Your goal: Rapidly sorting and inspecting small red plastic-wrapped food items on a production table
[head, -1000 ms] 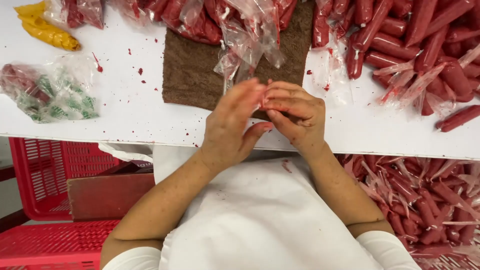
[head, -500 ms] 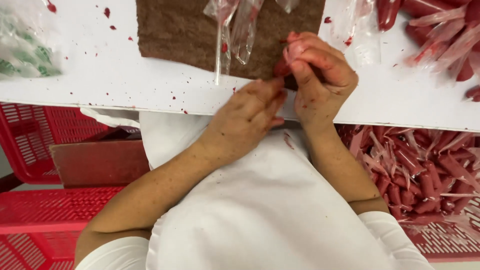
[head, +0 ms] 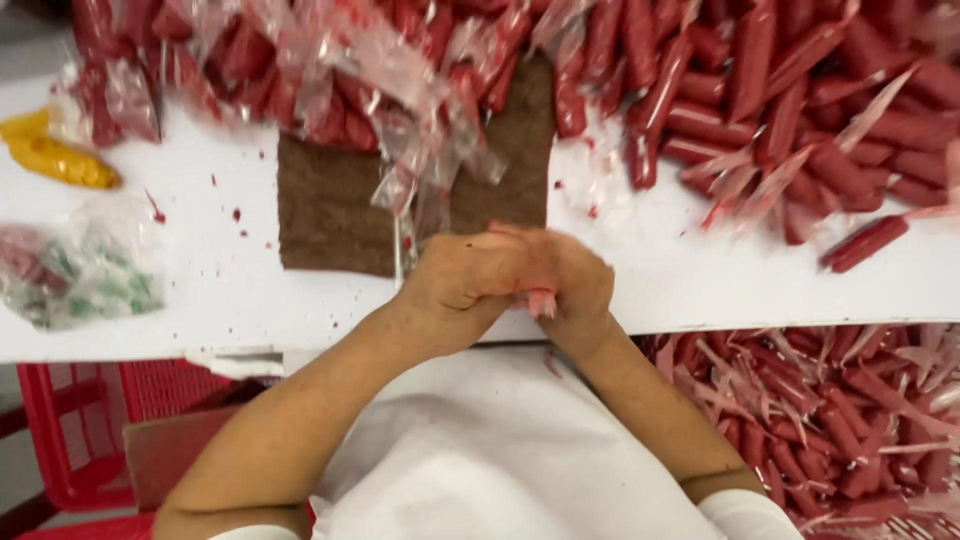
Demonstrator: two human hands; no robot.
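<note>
— What have your fingers got hold of?

— My left hand [head: 470, 280] and right hand [head: 570, 285] are pressed together at the middle of the frame, fingers curled shut over something small. Only a pinkish-red end [head: 541, 303] pokes out below my knuckles; what it is, I cannot tell.

— And just above them?

— A thin clear plastic strip [head: 399, 245] hangs upright beside my left hand, crinkled and shiny. Behind it lies a brown mat [head: 330, 215], rough and rectangular, flat on the white surface [head: 250, 300], which is speckled with red flecks.

— Further out?

— Across the top and upper right of the frame, a heap of red sausage-shaped sticks [head: 760, 90], smooth and glossy, each sealed in clear film with loose twisted tails. In the upper left lie yellow sticks [head: 60, 160] of the same shape. At the left edge sits a crumpled clear bag [head: 75, 275] with green and reddish bits inside.

— Below the surface?

— A bin at the lower right holds more red sticks [head: 850, 420]. At the lower left stands a red plastic crate [head: 90, 420] with lattice walls.
</note>
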